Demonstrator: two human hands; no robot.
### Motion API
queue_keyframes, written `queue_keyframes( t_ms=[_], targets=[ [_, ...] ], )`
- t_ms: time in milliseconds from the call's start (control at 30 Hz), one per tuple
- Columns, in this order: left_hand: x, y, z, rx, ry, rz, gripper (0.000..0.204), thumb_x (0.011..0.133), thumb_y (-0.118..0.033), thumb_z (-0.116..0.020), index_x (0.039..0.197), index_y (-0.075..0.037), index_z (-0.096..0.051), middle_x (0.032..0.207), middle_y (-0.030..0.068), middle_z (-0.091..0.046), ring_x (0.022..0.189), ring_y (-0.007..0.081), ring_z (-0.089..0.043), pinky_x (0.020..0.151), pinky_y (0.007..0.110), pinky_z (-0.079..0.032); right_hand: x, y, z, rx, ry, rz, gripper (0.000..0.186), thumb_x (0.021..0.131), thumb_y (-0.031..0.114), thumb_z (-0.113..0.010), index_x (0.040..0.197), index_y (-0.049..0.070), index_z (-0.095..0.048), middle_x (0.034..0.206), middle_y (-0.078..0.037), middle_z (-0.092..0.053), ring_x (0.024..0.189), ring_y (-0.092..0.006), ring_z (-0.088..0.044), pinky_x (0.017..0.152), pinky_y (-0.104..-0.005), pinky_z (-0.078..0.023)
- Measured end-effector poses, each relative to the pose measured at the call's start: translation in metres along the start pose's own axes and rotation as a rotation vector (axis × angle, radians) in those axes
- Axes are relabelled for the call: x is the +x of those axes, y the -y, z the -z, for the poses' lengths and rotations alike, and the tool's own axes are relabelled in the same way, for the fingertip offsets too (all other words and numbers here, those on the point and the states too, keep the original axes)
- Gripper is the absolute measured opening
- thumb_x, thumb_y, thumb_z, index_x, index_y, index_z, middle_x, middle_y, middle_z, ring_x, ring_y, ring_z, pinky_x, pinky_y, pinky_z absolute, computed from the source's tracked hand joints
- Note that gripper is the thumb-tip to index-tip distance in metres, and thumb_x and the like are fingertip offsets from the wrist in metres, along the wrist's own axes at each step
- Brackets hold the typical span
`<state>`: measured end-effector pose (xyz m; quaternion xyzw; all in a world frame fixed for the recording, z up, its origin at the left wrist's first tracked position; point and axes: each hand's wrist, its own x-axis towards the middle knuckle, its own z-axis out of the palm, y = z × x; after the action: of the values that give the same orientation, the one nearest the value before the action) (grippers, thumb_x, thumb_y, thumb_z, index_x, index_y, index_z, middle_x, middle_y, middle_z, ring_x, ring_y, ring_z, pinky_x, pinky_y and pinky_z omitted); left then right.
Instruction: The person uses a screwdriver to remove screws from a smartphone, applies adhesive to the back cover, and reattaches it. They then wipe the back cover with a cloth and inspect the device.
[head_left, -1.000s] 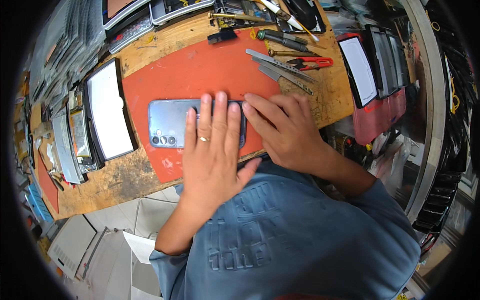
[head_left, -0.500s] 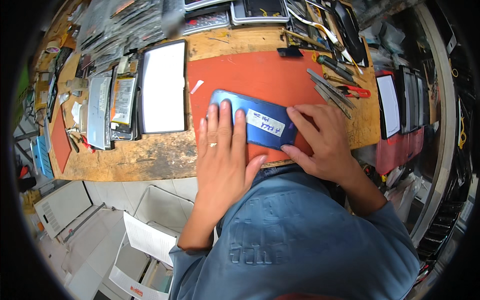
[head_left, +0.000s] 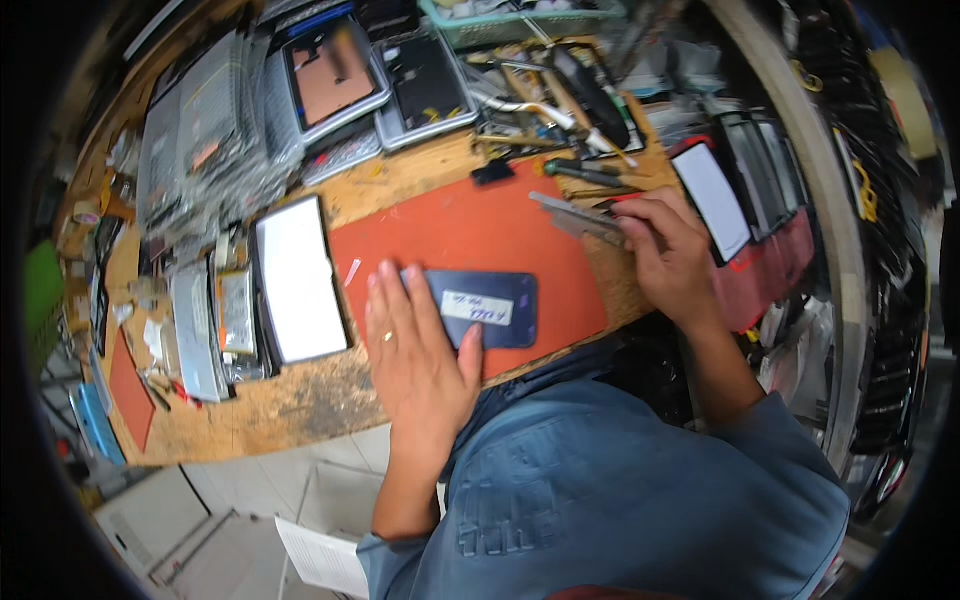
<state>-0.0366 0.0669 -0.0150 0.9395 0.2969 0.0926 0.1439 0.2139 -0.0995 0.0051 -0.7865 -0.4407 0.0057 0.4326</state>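
Note:
My left hand (head_left: 415, 355) lies with fingers stretched over the left end of a dark blue phone (head_left: 510, 330), which rests label side up on an orange mat (head_left: 540, 240). A pale handwritten label (head_left: 478, 308) is on the phone. My right hand (head_left: 668, 250) is raised at the mat's right, fingers curled on a thin metal tool (head_left: 585, 218) among the flat blades there; blur hides the exact grip. A red-handled tool shows partly behind those fingers.
At left are a white-screened panel (head_left: 295, 280) and stacked flat parts (head_left: 195, 325). Trays (head_left: 425, 85), bagged parts (head_left: 185, 150) and assorted tools (head_left: 590, 110) crowd the back. A white-faced panel (head_left: 712, 200) lies at right, near a metal rail (head_left: 840, 250).
The phone was turned from camera side to label side. Since then my right hand has left it and moved up-right to the tools; my left hand stays on it. The view has shifted.

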Motion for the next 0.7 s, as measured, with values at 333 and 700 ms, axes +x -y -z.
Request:
queue_keyframes(
  t_ms=[333,700],
  targets=[
    [-0.055,-0.015,0.017,0.001,0.047,0.099,0.077,0.102,-0.035,-0.072,0.16,0.007,-0.045,0.166,0.0392,-0.038,0.153,0.056,-0.039,0.124,0.06,-0.035,0.068,0.003,-0.001,0.164,0.047,0.145,0.033,0.111,0.005,-0.054,0.142,-0.003,-0.062,0.105,-0.016,-0.065,0.089,-0.0248,-0.066,0.081,-0.0349,-0.053],
    [0.068,-0.06,0.045,-0.46,-0.519,-0.179,0.019,0.091,-0.001,-0.081,0.109,-0.003,-0.073,0.096,0.0111,-0.071,0.091,0.0311,-0.067,0.088,0.044,-0.047,0.065,0.027,-0.041,1.37,0.423,-0.168,0.052,0.118,0.019,-0.047,0.164,-0.003,-0.038,0.116,-0.008,-0.062,0.106,-0.0169,-0.065,0.093,-0.0326,-0.053]
  ],
)
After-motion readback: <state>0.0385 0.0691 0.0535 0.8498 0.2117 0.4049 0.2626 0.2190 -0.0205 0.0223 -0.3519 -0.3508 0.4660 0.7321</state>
